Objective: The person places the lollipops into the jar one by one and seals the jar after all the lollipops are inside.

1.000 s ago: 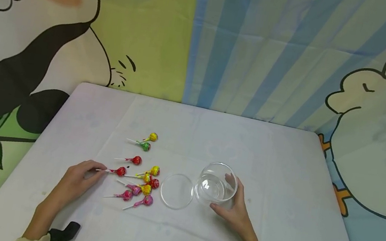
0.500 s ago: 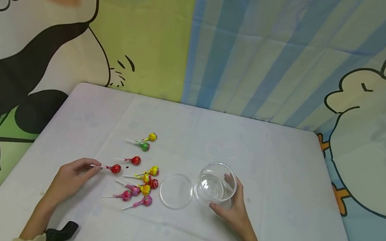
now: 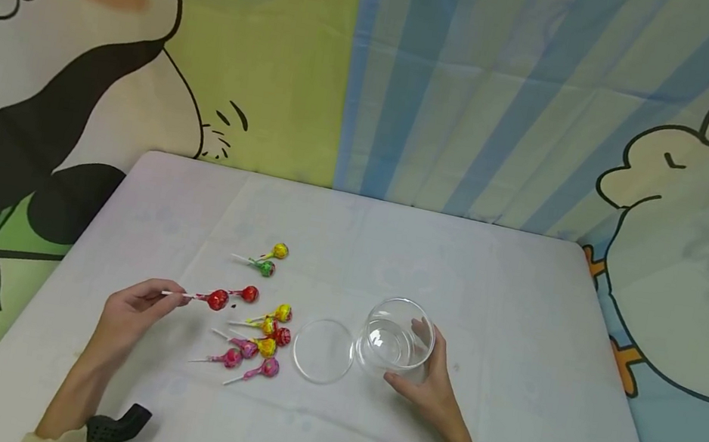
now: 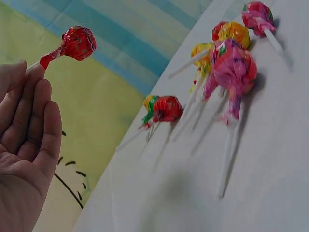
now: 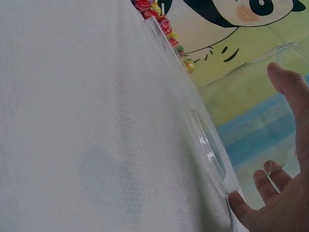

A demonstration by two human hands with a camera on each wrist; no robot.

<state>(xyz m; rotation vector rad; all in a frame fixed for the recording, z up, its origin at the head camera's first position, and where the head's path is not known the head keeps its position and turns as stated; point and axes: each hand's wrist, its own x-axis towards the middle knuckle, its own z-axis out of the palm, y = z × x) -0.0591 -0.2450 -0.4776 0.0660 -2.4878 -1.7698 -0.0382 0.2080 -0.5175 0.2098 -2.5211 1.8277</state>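
My left hand (image 3: 138,307) pinches the white stick of a red-wrapped lollipop (image 3: 217,300) between thumb and fingertips. In the left wrist view this lollipop (image 4: 78,43) is raised off the table, its round head pointing away from the hand. On the right, my right hand (image 3: 435,390) grips the side of a clear round jar (image 3: 388,341), which stands upright with its mouth uncovered and nothing inside. The right wrist view shows the thumb and fingers spread around the jar's wall. Flat on the table to the jar's left lies a clear round lid (image 3: 320,382).
Between left hand and lid lie several lollipops, among them a pink one (image 3: 269,368), a yellow one (image 3: 267,347) and another red one (image 3: 250,294). Farther back are a green one (image 3: 267,268) and a yellow one (image 3: 281,250). A white cloth covers the table (image 3: 489,287).
My left hand has drawn the red lollipop left, away from the others, then lifted it up, so it now overlaps the other red lollipop's stick. The right hand and jar stay put.
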